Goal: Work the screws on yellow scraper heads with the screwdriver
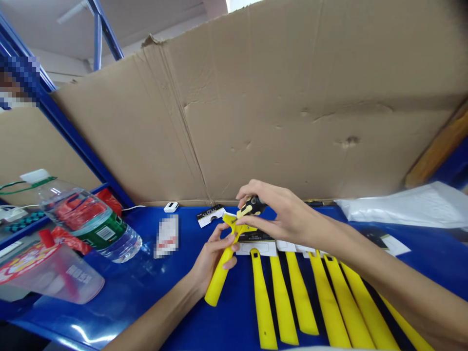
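Observation:
My left hand (212, 251) is closed around the handle of a yellow scraper (218, 283), which slants with its wide head up. In my right hand (280, 210) is a stubby black-and-yellow screwdriver (252, 206), gripped between thumb and fingers. Its tip end is at the scraper's head, close to a screw; whether the two touch I cannot tell. To the right, several more yellow scrapers (263, 300) lie side by side, handles toward me. Black-and-white cards (258, 247) lie at their far ends, partly hidden by my right hand and forearm.
A water bottle (104, 231) and a lidded plastic cup (82, 278) stand at left on the blue table (146, 297). Another card (210, 215) and a small white device (171, 207) lie near the cardboard wall (278, 107). White plastic wrap (402, 207) is at right.

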Action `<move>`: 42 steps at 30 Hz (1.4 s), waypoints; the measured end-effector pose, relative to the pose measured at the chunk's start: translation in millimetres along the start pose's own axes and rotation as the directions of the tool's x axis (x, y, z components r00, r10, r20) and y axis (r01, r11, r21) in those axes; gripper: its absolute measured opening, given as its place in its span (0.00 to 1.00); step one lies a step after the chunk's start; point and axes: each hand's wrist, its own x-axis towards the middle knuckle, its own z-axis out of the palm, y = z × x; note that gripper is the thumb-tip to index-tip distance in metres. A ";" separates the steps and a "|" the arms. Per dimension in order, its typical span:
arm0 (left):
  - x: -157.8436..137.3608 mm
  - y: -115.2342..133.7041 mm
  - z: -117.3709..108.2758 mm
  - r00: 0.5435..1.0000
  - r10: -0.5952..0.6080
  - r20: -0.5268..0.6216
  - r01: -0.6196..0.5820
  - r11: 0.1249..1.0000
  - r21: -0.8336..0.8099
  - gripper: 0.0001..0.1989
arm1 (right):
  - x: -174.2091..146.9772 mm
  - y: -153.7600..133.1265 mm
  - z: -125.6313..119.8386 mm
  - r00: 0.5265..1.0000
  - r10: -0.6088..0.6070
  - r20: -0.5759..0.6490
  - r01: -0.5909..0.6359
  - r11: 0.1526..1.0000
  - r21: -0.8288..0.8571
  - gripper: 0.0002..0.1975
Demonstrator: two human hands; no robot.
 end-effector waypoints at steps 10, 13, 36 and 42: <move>0.7 0.6 -0.6 1.000 -0.007 0.006 0.007 1.000 -0.007 0.26 | -2.1 1.1 8.0 1.000 -0.005 -0.024 0.006 1.000 0.026 0.18; 0.7 1.0 -0.7 1.000 -0.001 0.002 0.001 1.000 -0.005 0.27 | -2.1 0.8 4.1 1.000 -0.002 -0.017 0.002 1.000 0.020 0.16; 2.4 3.4 -4.4 1.000 -0.001 0.007 0.001 1.000 -0.002 0.26 | 0.0 3.5 -2.4 0.998 0.056 0.020 -0.056 0.998 -0.029 0.13; -0.6 23.9 -5.3 0.983 0.141 0.115 -0.149 0.987 0.060 0.26 | 5.7 -14.2 -24.9 0.924 0.209 -0.321 -0.145 0.966 0.212 0.21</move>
